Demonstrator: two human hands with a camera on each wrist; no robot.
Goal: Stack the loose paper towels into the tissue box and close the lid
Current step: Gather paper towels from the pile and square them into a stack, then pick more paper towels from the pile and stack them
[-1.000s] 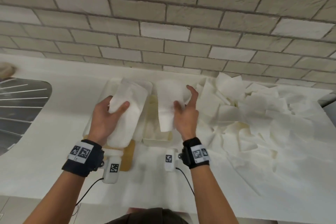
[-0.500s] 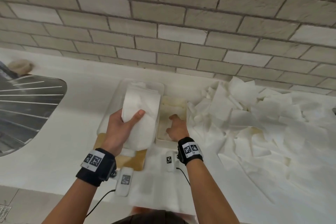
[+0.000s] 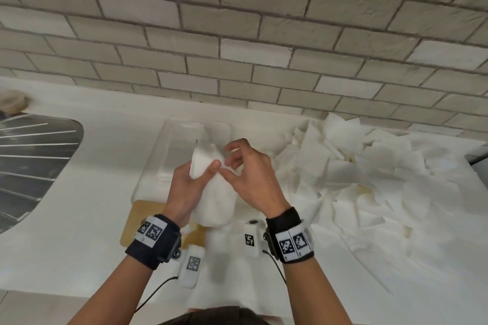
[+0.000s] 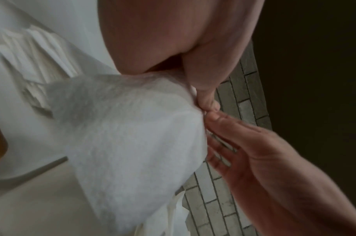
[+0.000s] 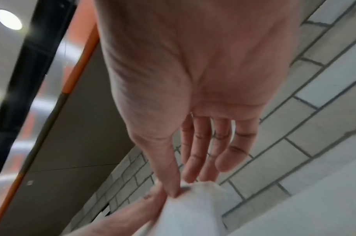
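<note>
My left hand (image 3: 184, 187) grips a thick stack of white paper towels (image 3: 214, 198) upright above the counter, its thumb on the front face. My right hand (image 3: 245, 174) meets the stack's top corner and pinches that edge between thumb and forefinger. In the left wrist view the stack (image 4: 128, 135) hangs below my left hand (image 4: 205, 95), with the right hand (image 4: 264, 159) beside it. In the right wrist view the right hand's (image 5: 193, 95) thumb lies on the towel stack (image 5: 193, 207). A translucent tissue box (image 3: 163, 161) stands behind the hands. A wooden lid (image 3: 140, 216) lies flat under it.
A big heap of loose paper towels (image 3: 369, 166) covers the white counter (image 3: 79, 232) to the right. A steel sink (image 3: 31, 161) lies at the left. The brick wall (image 3: 237, 34) closes the back. Cables run from both wrist units near the counter's front edge.
My right hand has come up out of the open box and reached the top of the stack. My left hand has brought the stack to the right, over the middle.
</note>
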